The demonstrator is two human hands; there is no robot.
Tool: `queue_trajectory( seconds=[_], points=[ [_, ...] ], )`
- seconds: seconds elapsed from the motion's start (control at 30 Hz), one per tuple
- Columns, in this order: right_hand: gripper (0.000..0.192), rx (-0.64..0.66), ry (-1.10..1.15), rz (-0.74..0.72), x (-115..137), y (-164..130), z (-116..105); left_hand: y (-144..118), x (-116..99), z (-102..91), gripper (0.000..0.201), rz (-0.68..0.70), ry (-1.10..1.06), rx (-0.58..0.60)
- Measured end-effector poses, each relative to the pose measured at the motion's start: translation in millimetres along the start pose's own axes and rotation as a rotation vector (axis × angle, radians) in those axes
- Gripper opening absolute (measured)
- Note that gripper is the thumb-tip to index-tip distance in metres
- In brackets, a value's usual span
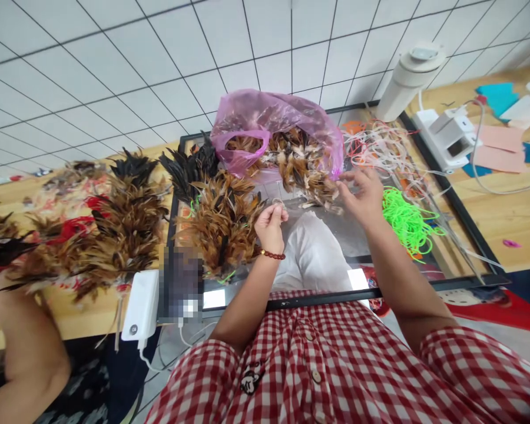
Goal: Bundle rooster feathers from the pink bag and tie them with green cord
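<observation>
Pinched tight, the left hand (270, 224) held its grip on something tiny at the fingertips, a small ring or a quill end, too small to tell, raised just above the brown feather bundles (223, 221) on the mirrored surface (322, 277). Over on the other side, the right hand (363, 197) reached to the loose feathers (304, 168) spilling from the pink plastic bag (274, 121), fingers curled and touching them at the bag's mouth; whether that grip had closed on a single feather could not be made out. Neon green cord (406, 218) lay just beside the right wrist, with pale and orange strands tangled beyond it. To do this well, I'd say, the pick called for taking one feather by its quill, not the soft vane, while the left pinch stayed level and firm so the small piece did not slip. Further feather bunches (115, 224) sat well to the left, near another person's arm (26, 347).
</observation>
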State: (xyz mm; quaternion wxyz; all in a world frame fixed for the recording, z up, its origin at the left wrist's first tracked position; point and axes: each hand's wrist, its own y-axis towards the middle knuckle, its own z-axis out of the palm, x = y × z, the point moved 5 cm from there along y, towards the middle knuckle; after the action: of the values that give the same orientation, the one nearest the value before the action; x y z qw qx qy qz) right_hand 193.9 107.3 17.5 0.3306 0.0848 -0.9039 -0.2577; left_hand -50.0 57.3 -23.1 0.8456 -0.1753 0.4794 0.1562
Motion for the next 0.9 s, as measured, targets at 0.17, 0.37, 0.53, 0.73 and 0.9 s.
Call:
queue_trajectory(
  seconds=[0.17,0.37,0.53,0.73,0.9],
  points=[
    [0.025,0.225,-0.128,-0.106,25,-15,21,2,3,-0.6,0.038,-0.006,-0.007,-0.002],
    [0.027,0.466,-0.188,-0.145,42,-26,44,0,7,-1.2,0.029,-0.025,0.028,0.017],
    [0.019,0.287,0.274,0.008,36,-18,34,-1,8,6.3,0.022,-0.089,0.02,0.024],
    [0.028,0.188,0.643,0.314,38,-22,37,4,9,24.3,0.011,-0.145,0.105,0.017],
    [0.033,0.226,0.995,0.491,40,-21,41,-1,14,31.5,0.017,-0.185,0.09,0.114]
  ],
)
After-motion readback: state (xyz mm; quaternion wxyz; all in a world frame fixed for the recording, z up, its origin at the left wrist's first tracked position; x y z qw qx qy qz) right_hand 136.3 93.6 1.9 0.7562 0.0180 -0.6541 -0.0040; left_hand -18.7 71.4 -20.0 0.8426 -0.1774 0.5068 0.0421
